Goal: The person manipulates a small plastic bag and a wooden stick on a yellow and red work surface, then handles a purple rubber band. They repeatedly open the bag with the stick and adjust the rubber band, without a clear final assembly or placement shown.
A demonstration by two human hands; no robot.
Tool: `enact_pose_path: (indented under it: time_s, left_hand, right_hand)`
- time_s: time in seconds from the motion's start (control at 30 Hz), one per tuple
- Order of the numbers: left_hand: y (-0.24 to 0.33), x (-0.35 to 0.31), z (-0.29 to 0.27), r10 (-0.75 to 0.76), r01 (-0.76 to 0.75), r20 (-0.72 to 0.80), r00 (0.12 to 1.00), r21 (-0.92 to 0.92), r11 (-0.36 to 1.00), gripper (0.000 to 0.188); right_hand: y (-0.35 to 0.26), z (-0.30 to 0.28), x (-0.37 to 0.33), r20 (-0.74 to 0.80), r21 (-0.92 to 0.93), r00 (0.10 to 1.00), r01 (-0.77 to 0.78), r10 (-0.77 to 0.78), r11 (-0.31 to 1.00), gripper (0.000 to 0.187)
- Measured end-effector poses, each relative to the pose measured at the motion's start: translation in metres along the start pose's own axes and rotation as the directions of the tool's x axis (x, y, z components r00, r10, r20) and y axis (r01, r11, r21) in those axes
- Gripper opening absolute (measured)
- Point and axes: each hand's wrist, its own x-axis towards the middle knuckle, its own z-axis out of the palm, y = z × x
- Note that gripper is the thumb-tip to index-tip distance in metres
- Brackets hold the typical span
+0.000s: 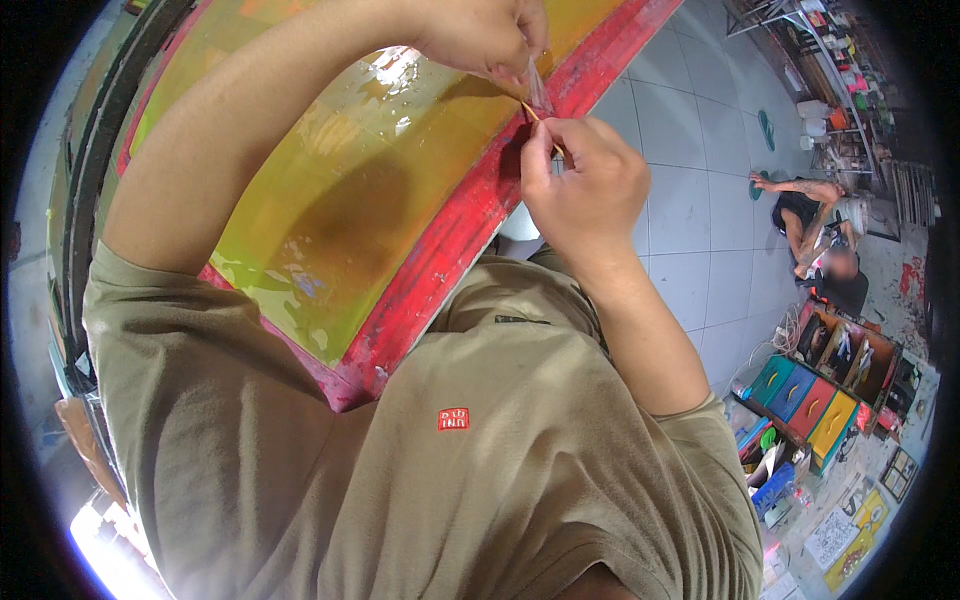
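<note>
My left hand (490, 38) is closed, with its fingertips pinching a crumpled piece of clear plastic (539, 92). Just below it, my right hand (588, 185) is closed on a thin orange-yellow strand (531, 111), whose far end reaches up to the plastic. Whether the strand is a rubber band or a stick, I cannot tell. Both hands are over the red border (430, 255) of a large, glossy yellow-green panel (345, 200), which looks like a screen-printing frame. My left forearm crosses above the panel and casts a shadow on it.
Grey floor tiles (680, 140) extend to the right. A person (815, 225) sits low there, near a green slipper (766, 130). A cabinet with coloured drawers (800, 405) stands at the lower right, and a cluttered shelf (840, 80) at the upper right. A dark rail (85, 170) runs along the left.
</note>
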Motion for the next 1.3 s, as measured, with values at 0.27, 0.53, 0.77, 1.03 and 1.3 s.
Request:
enact_pose_path:
  time_s: [0.27,0.53,0.77,1.03,1.3]
  left_hand:
    - [0.009,-0.005,-0.004,0.062,-0.061,-0.006,0.998,0.055,0.997,0.009]
    - [0.011,-0.006,-0.006,0.094,-0.095,0.021,0.995,0.032,0.995,0.011]
    - [0.009,-0.005,-0.001,0.040,-0.038,-0.021,0.999,0.053,0.998,0.012]
    - [-0.004,-0.008,0.006,0.103,-0.094,-0.138,0.985,0.072,0.993,0.010]
    - [0.029,-0.032,0.020,-0.080,0.258,-0.408,0.909,0.402,0.879,0.032]
  right_hand:
    - [0.002,-0.006,-0.001,0.004,0.002,1.000,-0.009,0.009,1.000,0.005]
    - [0.005,-0.011,-0.003,0.008,-0.020,0.999,-0.048,0.049,0.999,0.008]
    - [0.011,-0.012,-0.004,-0.025,0.000,0.999,-0.033,0.033,0.999,0.005]
    - [0.040,-0.029,0.006,-0.076,0.107,0.995,-0.053,0.061,0.993,0.003]
    - [0.080,-0.041,0.029,-0.043,0.350,0.987,-0.131,0.155,0.927,0.003]
